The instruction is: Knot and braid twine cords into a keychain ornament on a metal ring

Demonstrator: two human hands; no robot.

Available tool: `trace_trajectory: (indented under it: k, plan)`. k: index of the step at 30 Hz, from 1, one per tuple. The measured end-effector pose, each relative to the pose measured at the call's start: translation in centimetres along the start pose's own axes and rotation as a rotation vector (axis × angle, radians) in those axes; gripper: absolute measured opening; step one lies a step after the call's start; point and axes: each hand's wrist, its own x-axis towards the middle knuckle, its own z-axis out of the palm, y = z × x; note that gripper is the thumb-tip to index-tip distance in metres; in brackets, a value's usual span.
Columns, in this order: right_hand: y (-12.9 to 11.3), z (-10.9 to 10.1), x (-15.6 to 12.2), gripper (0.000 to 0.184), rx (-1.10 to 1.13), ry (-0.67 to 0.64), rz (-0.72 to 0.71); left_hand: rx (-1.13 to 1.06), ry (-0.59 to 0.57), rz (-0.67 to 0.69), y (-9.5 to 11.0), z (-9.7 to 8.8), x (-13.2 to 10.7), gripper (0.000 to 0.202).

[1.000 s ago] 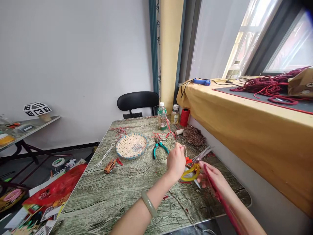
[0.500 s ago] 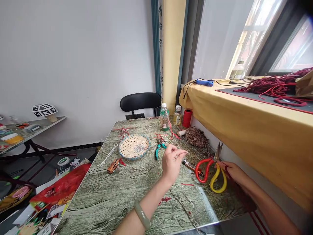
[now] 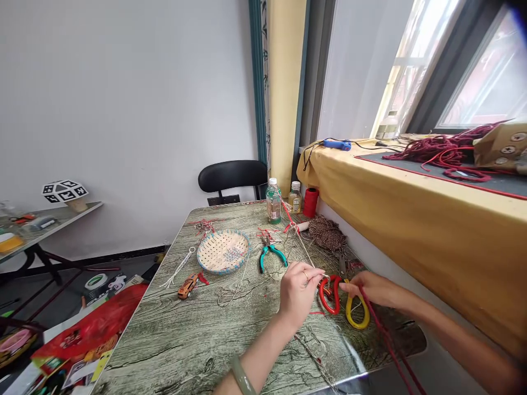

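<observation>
My left grip [image 3: 295, 288] pinches beige cord [image 3: 308, 253], drawn straight toward eleven o'clock, probably for tension. At three, my right grip [image 3: 374, 288] holds scissors [image 3: 337, 296].

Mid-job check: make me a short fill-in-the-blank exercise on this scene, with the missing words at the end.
1. The right hand holds scissors with one red loop and one ____ loop.
2. The bracelet is worn on the person's own ____ side.
3. The upright spool by the bottles is ____.
4. The chair behind the table is ____.
Missing words: yellow; left; red; black.
</observation>
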Motion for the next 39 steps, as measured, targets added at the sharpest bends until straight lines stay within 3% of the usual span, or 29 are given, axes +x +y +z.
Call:
trace_trajectory:
  k: [3,6,9,14,23,29,35,39]
  plan:
    - [-2.1,-0.8,-1.9,0.024,0.175,-0.198,0.006,0.056,-0.001,0.046,0.0,-0.3,-0.1,0.016]
    - [-4.1,-0.6,-4.5,0.029,0.381,-0.233,-0.041,0.105,-0.004,0.093,-0.1,-0.7,-0.3,0.017]
    - [-4.9,0.6,-6.0,0.028,0.543,-0.143,-0.116,0.140,-0.017,0.136,-0.3,-1.0,-0.4,0.019]
    - [-4.7,2.7,-5.2,0.040,0.639,0.057,-0.235,0.172,-0.061,0.213,-0.5,-1.3,-0.5,0.023]
    - [-6.8,4.4,-5.5,0.039,0.685,0.159,-0.305,0.111,-0.128,0.229,-0.3,-1.6,-0.3,0.027]
    - [-7.3,4.7,-5.7,0.036,0.679,0.216,-0.312,-0.111,-0.096,0.025,0.0,-1.9,-0.3,0.021]
    - [-6.7,5.3,-5.8,0.026,0.625,0.234,-0.339,-0.476,-0.046,-0.359,0.5,-1.7,-0.1,0.019]
    - [-6.4,5.9,-5.8,0.029,0.627,0.219,-0.356,-0.679,-0.008,-0.599,0.5,-1.2,-0.2,0.017]
